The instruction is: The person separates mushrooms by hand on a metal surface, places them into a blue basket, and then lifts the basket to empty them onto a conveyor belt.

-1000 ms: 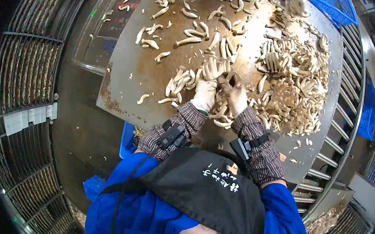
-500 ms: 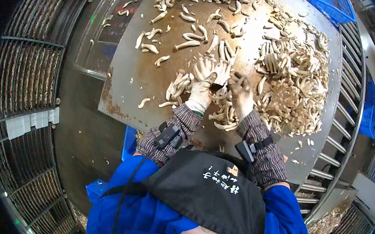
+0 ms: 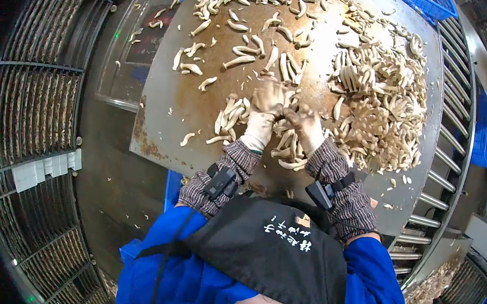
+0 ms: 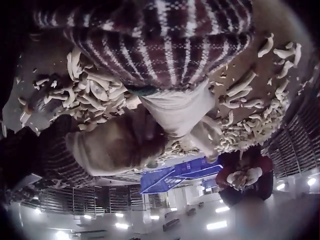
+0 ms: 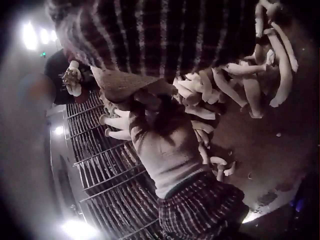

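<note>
Two gloved hands meet at mushroom cluster (image 3: 286, 100) near counter (image 3: 166, 103) centre. Left hand (image 3: 265, 110): grip curled round cluster (stems protrude past fingers). Right hand (image 3: 304, 125): fingers curled, pinching same cluster from right. Loose mushroom pile (image 3: 386, 101) lies just right; scattered stems (image 3: 241, 49) beyond.

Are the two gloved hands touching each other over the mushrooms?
Touching. In the head view the left hand and right hand meet above the mushroom cluster; the left wrist view shows the gloves pressed together with no gap.
</note>
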Tool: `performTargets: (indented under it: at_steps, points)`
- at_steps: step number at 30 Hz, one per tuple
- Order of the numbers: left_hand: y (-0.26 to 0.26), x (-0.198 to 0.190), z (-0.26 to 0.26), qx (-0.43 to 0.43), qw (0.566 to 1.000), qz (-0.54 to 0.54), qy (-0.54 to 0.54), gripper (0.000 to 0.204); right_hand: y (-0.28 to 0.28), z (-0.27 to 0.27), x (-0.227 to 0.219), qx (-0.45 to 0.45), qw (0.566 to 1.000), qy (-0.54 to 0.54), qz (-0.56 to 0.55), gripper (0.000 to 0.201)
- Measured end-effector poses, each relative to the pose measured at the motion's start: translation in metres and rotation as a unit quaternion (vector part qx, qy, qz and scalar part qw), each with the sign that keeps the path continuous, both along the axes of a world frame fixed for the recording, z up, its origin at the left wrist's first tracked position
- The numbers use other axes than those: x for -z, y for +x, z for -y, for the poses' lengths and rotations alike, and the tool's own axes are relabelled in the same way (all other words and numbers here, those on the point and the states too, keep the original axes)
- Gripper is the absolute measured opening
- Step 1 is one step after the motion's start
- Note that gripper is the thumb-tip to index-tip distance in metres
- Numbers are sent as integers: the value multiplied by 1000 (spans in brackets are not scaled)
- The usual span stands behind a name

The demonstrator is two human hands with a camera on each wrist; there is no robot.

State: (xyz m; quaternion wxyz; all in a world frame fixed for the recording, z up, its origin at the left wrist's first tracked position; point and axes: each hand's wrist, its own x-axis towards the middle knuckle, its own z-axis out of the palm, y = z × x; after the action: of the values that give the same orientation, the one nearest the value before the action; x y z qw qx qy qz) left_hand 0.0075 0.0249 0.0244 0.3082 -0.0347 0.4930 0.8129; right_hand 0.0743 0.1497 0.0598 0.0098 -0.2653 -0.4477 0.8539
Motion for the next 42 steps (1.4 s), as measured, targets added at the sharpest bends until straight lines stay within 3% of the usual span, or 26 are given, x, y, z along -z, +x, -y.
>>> performTargets:
  at_steps: [2, 4, 6, 8, 9, 10, 11, 14, 15, 16, 18, 19, 20, 21, 24, 25, 27, 28, 30, 33, 35, 36, 37, 38, 39, 42]
  points:
    - [-6, 25, -1, -65, 991, 89, 81, 24, 1, -2, 7, -27, 997, 53, 42, 33]
    - [-5, 22, 1, -39, 983, 122, 131, 28, -1, 2, -14, 66, 995, -51, 53, 34]
    - [2, 14, 3, -3, 961, 212, 175, 32, -6, -6, 1, 22, 998, -33, 53, 34]
    - [2, 14, 3, -2, 978, 148, 150, 32, -5, -4, 1, 49, 998, -11, 25, 28]
    - [-1, 22, 7, -18, 995, 84, 60, 33, -5, -6, 12, 50, 998, -12, 24, 28]
    - [-2, 30, 10, -34, 999, 17, -31, 33, -4, -9, 32, 60, 996, 68, -18, 27]
    - [-3, 4, 7, -87, 995, 35, -33, 32, -5, -11, 36, 65, 991, 109, -40, 26]
    - [-6, 36, 12, -2, 999, 11, -37, 30, -7, -16, 49, 93, 987, 131, -6, 24]
    - [6, -62, -6, 8, 987, -157, -40, 29, -6, -15, 56, 68, 974, 213, -46, 24]
    - [6, -38, -5, 22, 982, -178, -56, 36, -5, -13, 62, 52, 951, 292, -86, 23]
    - [5, -11, -8, 38, 966, -241, -85, 59, -15, 0, 19, 100, 967, 190, 138, 22]
    - [7, -8, -13, -1, 995, -99, 24, 31, -10, -9, 39, 17, 988, 134, 78, 22]
    - [3, -1, -12, -2, 995, -100, 24, 31, -6, -9, 39, 16, 988, 134, 77, 22]
    - [-3, 7, -11, -21, 992, -123, 7, 29, 1, -7, 36, -8, 978, 211, -5, 25]
    - [-13, 10, -1, -44, 996, -41, -70, 25, 7, -6, 26, 83, 995, 57, 3, 47]
    - [-13, 8, 0, -39, 995, -41, -86, 24, 7, -13, 21, 48, 994, 95, -14, 49]
    - [-8, -17, -3, -19, 981, -151, -122, 32, 3, -22, 21, 15, 990, 134, -31, 51]
    - [-6, -32, -7, -12, 977, -149, -154, 38, -1, -23, 23, -13, 966, 257, -21, 52]
    - [1, -17, -1, 59, 989, -63, -116, 55, -7, -12, 29, -21, 971, 226, -72, 46]
    - [4, -2, -3, 51, 991, -82, -95, 49, -8, -13, 12, -75, 987, 141, 35, 40]
    - [-3, -4, -1, 108, 967, -140, -183, 56, -12, -14, 11, -98, 935, 336, 50, 38]
    - [-12, -8, 0, 110, 967, -140, -183, 56, -12, -12, 8, -96, 936, 336, 50, 38]
    - [-23, -11, 1, 158, 833, -456, -271, 62, -9, -9, 6, -49, 952, 301, -10, 39]
    - [-29, -13, 2, 185, 593, -714, -324, 68, -5, -7, 3, -4, 962, 264, -70, 41]
    - [-26, -14, 2, 185, 593, -714, -324, 68, 1, -8, -3, -79, 975, 205, -41, 46]
    - [-4, -12, 4, 178, 738, -457, -463, 80, 3, -2, 31, -42, 962, 267, -38, 38]
